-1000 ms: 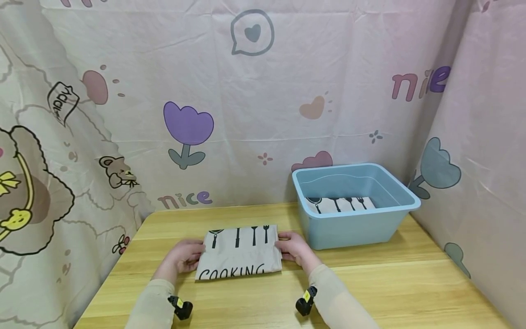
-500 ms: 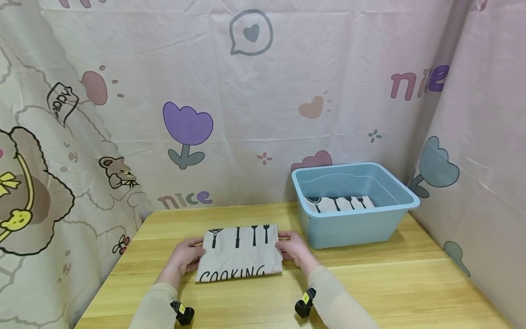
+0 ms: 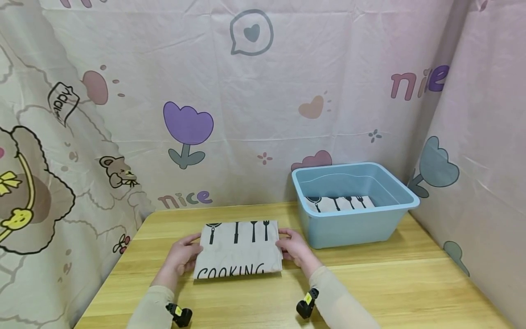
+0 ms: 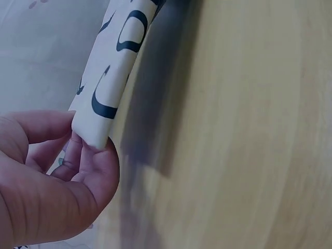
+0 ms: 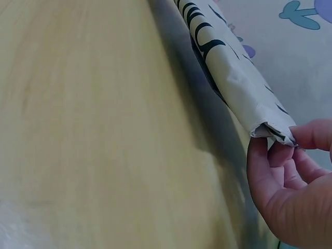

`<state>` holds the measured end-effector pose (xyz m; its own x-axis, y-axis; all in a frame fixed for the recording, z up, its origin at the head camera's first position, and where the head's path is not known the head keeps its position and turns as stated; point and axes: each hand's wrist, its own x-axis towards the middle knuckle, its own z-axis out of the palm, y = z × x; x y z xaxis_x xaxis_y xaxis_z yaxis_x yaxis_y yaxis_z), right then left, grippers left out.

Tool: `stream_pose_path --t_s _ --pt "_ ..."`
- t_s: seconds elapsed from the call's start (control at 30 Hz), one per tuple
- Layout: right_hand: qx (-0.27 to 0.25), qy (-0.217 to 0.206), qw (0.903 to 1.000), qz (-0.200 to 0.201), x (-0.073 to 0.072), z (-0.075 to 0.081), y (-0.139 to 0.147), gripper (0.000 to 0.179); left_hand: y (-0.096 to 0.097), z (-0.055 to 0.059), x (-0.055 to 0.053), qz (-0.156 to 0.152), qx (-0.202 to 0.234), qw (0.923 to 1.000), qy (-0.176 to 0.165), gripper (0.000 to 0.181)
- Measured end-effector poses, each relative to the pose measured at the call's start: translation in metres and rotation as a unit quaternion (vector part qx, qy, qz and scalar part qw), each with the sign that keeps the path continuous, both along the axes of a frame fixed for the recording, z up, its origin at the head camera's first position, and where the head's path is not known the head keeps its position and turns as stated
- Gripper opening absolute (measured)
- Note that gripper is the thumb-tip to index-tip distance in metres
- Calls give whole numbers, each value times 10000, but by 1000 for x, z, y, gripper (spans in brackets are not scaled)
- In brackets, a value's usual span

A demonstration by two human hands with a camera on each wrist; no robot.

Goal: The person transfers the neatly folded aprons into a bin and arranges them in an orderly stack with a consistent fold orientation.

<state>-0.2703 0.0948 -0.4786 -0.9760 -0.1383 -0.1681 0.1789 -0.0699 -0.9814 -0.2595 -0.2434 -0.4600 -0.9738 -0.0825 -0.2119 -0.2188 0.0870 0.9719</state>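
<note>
A folded white cloth (image 3: 238, 251), printed with black kitchen utensils and the word COOKING, lies flat between both hands in the head view. My left hand (image 3: 181, 256) pinches its left edge, thumb on top and fingers underneath. At the opposite edge my right hand (image 3: 295, 249) grips in the same way. In the left wrist view the cloth (image 4: 111, 78) shows a smooth folded corner at the fingers, above a dark shadow. The right wrist view shows layered folds at the end of the cloth (image 5: 244, 88), also raised over its shadow.
A light blue plastic bin (image 3: 349, 228) stands at the back right of the wooden table (image 3: 394, 283). Inside it lies another white cloth (image 3: 341, 204) with similar utensil prints. A patterned curtain (image 3: 255, 105) hangs behind the table and along both sides.
The cloth has shifted slightly away from the person, its far edge now higher in view. My left hand has moved a little to the left with it; both hands keep their hold.
</note>
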Motion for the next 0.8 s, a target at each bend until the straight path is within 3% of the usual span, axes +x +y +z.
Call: stream_pose_path --t_s 0.37,0.8 --pt "-522 156 9984 130 2 19 3 51 -3 22 6 -74 284 9994 196 62" --pt "-592 389 9975 60 5 53 0 48 -8 55 15 -45 389 9983 429 61"
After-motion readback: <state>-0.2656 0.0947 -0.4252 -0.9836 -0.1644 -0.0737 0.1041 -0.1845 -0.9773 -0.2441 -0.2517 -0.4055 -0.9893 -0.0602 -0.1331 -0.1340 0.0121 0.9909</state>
